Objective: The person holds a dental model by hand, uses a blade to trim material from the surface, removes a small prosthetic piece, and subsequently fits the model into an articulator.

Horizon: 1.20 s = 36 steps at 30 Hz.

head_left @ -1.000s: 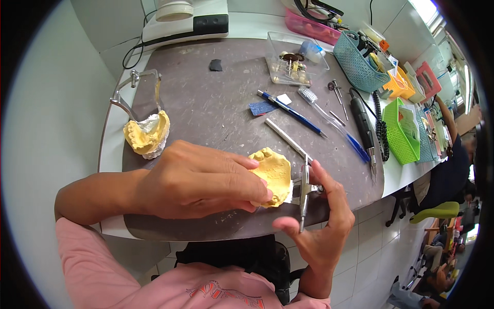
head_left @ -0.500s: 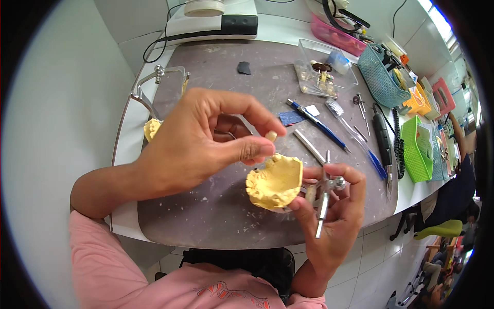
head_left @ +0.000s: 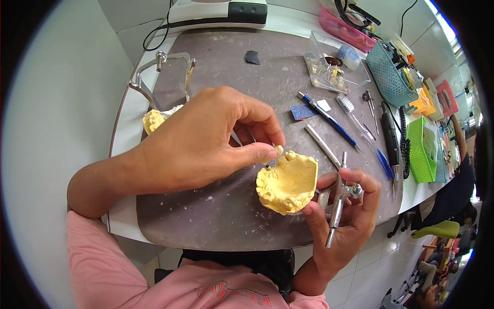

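My left hand (head_left: 221, 139) is closed, pinching a small cream-coloured dental crown (head_left: 279, 150) between thumb and index finger. The crown is at the far left rim of a yellow plaster dental model (head_left: 296, 177), close to its teeth; whether it touches them I cannot tell. My right hand (head_left: 355, 216) is wrapped round the metal dental articulator (head_left: 337, 206) that carries this model, keeping it raised above the bench with its hollow side up. Thin metal shows behind the left fingers, mostly hidden. Another articulator (head_left: 145, 92) with a yellow model (head_left: 153, 121) stands beyond my left forearm.
A clear plastic box (head_left: 321, 77) with small parts sits at the back right. Nearer lie a blue mechanical pencil (head_left: 332, 123), a toothbrush (head_left: 365, 134) and a black handpiece (head_left: 391, 136). Baskets, including a green one (head_left: 419, 154), line the right edge. A dark scrap (head_left: 252, 57) lies farther back.
The left hand has brought the crown down and closer to the model's far left rim. The model and right hand appear slightly farther right, and the whole view has shifted a little too.
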Motion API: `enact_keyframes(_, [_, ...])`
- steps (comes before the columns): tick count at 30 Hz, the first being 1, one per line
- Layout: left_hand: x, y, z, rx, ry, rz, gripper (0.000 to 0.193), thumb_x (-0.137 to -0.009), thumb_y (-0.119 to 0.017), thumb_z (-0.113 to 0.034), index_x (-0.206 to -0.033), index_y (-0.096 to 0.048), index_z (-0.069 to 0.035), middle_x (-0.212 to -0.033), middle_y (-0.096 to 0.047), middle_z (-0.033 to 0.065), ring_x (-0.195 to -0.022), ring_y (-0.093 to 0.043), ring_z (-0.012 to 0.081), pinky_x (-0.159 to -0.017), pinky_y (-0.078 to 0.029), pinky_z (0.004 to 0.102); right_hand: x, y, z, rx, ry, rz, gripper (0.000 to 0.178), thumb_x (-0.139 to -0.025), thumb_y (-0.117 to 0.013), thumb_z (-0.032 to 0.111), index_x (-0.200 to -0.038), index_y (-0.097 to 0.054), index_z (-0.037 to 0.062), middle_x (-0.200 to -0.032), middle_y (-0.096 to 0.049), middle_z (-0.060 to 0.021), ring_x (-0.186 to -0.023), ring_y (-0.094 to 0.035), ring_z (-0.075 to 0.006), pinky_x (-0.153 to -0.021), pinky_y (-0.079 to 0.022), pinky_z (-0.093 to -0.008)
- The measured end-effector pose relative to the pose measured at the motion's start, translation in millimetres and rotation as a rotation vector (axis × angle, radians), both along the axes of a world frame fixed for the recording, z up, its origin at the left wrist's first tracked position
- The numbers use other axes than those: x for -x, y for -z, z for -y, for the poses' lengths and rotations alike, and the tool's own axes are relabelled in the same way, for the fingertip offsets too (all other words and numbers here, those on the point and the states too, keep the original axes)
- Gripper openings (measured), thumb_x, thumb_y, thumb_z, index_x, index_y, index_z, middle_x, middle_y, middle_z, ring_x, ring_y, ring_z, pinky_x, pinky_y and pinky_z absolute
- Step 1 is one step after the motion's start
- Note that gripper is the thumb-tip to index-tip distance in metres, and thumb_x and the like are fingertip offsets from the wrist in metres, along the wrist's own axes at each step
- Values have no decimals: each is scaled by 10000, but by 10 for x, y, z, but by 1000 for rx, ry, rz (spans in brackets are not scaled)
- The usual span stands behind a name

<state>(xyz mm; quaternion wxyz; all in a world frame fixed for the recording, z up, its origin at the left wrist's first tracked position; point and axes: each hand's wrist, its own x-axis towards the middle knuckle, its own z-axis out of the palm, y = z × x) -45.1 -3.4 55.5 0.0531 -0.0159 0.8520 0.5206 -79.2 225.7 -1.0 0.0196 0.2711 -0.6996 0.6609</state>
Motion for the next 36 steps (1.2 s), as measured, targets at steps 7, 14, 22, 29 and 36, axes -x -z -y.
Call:
enact_keyframes(7, [7, 15, -4, -6, 28, 18, 184, -906, -726, -113, -1055, -719, -5, -964, -735, 49, -910, -678, 106, -815, -554, 266, 2, 14, 9, -3, 15, -50, 620, -736, -900, 149, -1205, -518, 13, -1023, -642, -109, -934, -688, -173, -764, -624, -286])
enact_keyframes(14, [20, 47, -20, -60, 25, 40, 202, -913, -723, -106, -1074, -696, 14, -999, -731, 74, -939, -683, 118, -840, -558, 270, 2, 17, 17, -10, 35, -45, 616, -733, -908, 169, -1192, -527, 18, -991, -659, -103, -905, -691, -161, -743, -619, -272])
enact_keyframes(22, [23, 49, -26, -129, 8, 23, 192, -905, -734, -95, -1051, -689, 20, -975, -722, 77, -900, -692, 120, -813, -568, 259, 0, 14, 26, -11, 47, -66, 610, -726, -914, 190, -1173, -533, 26, -966, -668, -97, -882, -686, -152, -695, -610, -253])
enact_keyframes(29, [25, 86, -18, -118, 16, 31, 161, -907, -723, -81, -1022, -691, 26, -952, -721, 73, -885, -692, 118, -795, -571, 260, -6, 26, 30, -7, 49, -70, 619, -713, -921, 181, -1168, -530, 30, -966, -674, -101, -872, -688, -153, -684, -609, -250])
enact_keyframes(36, [46, 56, -18, -108, 48, 37, 175, -908, -724, -95, -1030, -689, 25, -970, -723, 74, -893, -688, 119, -830, -566, 268, -3, 19, 20, -11, 57, -71, 624, -711, -923, 174, -1170, -528, 24, -972, -676, -105, -884, -690, -155, -700, -616, -260])
